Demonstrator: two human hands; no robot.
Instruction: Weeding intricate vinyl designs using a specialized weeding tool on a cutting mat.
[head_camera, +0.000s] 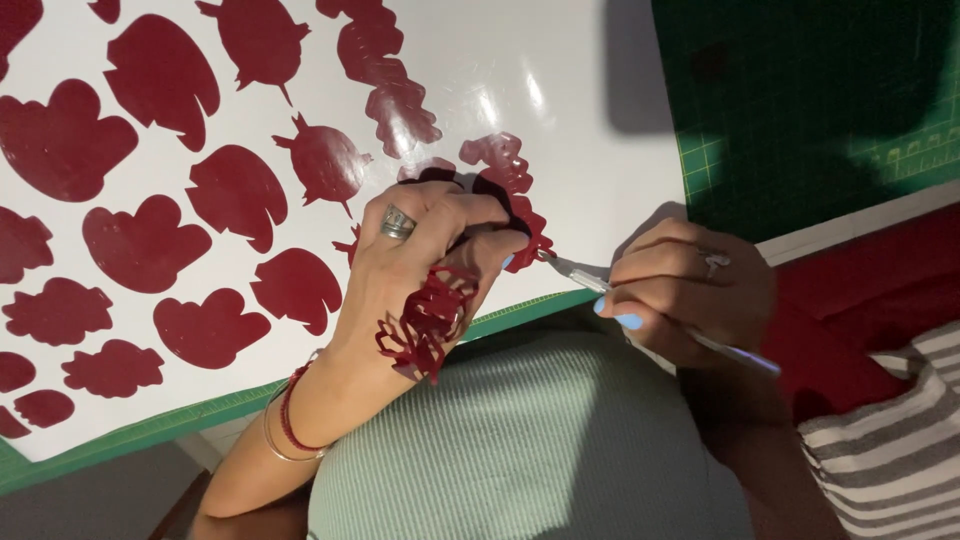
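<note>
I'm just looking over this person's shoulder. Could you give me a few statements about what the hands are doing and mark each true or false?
1. The right hand holds a slim silver craft knife. True.
2. The left hand lies flat and empty. False: it pinches a strip of dark red cut vinyl that hangs below it.
3. The white backing sheet with dark red shapes lies on a green cutting mat. True.
4. The left hand wears no ring. False: a silver ring shows.
</note>
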